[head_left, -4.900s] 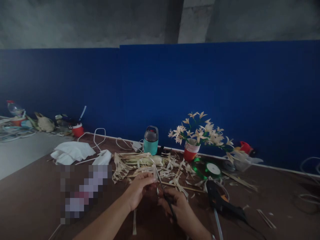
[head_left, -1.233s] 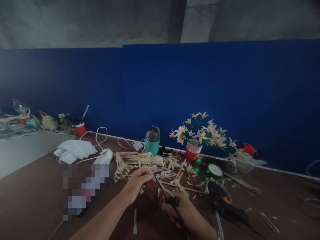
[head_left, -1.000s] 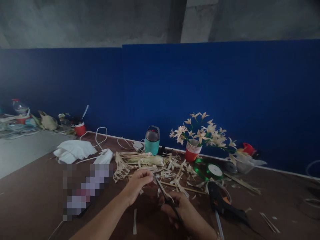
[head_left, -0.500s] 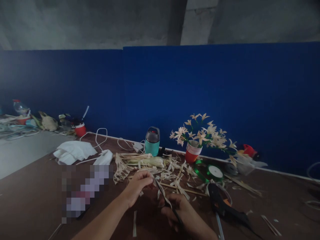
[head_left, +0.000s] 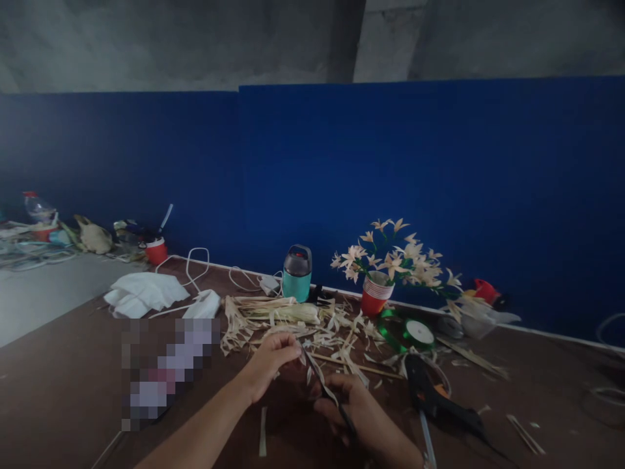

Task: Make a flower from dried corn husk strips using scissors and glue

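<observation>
My left hand pinches a thin pale strip of dried leaf between thumb and fingers. My right hand is closed round the dark handles of a pair of scissors, whose blades reach up to the strip just right of the left fingertips. Both hands hover low over the brown table. A heap of dried leaf strips lies just beyond them.
A black glue gun lies right of my right hand. Behind stand a teal jar, a red cup of pale leaf flowers and a green ribbon roll. White cloth and cables lie at left. A blue wall panel backs the table.
The scissors blades have worked along the strip held in my left hand, and my right hand shifted slightly. The view tilted a little; the other objects stayed put.
</observation>
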The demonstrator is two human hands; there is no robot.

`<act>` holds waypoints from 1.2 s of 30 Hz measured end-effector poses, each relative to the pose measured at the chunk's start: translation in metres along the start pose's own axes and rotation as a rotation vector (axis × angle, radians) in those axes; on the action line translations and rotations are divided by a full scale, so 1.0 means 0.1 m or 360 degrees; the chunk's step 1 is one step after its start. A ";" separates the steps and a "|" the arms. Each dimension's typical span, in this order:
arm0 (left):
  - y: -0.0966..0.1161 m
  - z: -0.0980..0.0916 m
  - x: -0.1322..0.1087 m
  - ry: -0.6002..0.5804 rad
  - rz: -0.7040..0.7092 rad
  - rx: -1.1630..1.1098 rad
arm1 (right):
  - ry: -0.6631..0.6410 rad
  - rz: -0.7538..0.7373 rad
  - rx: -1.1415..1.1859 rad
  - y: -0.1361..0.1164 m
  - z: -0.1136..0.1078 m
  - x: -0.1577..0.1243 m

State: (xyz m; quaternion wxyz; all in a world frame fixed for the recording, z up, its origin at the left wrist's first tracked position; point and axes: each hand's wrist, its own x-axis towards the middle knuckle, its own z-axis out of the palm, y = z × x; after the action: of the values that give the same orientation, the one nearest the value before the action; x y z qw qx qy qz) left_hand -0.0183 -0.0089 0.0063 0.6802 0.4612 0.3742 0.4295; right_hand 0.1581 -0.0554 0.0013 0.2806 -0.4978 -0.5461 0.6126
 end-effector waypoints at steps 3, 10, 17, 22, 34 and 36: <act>0.00 -0.01 0.01 -0.0013 -0.0005 0.0002 | -0.0015 -0.0011 0.0018 0.02 -0.01 0.00; 0.01 -0.03 0.02 -0.0020 -0.0033 0.0058 | -0.0024 0.0013 -0.0019 0.02 -0.02 -0.01; -0.02 -0.01 0.01 0.0002 0.0006 0.0039 | 0.0020 0.0001 0.0011 0.01 0.00 0.00; -0.06 0.00 0.01 -0.0030 -0.0035 0.0044 | 0.0039 0.0038 0.0089 0.02 0.02 0.02; -0.03 -0.02 0.02 -0.0053 -0.0068 0.0070 | 0.0049 0.0008 -0.0011 0.06 0.00 0.05; -0.02 -0.02 0.02 -0.0047 -0.0080 0.0072 | 0.0033 0.0000 -0.0027 0.07 -0.01 0.06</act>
State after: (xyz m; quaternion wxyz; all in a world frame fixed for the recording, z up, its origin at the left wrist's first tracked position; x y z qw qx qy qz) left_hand -0.0190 -0.0065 0.0031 0.6858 0.4732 0.3852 0.3967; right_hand 0.1583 -0.0516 -0.0072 0.2821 -0.5064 -0.5483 0.6028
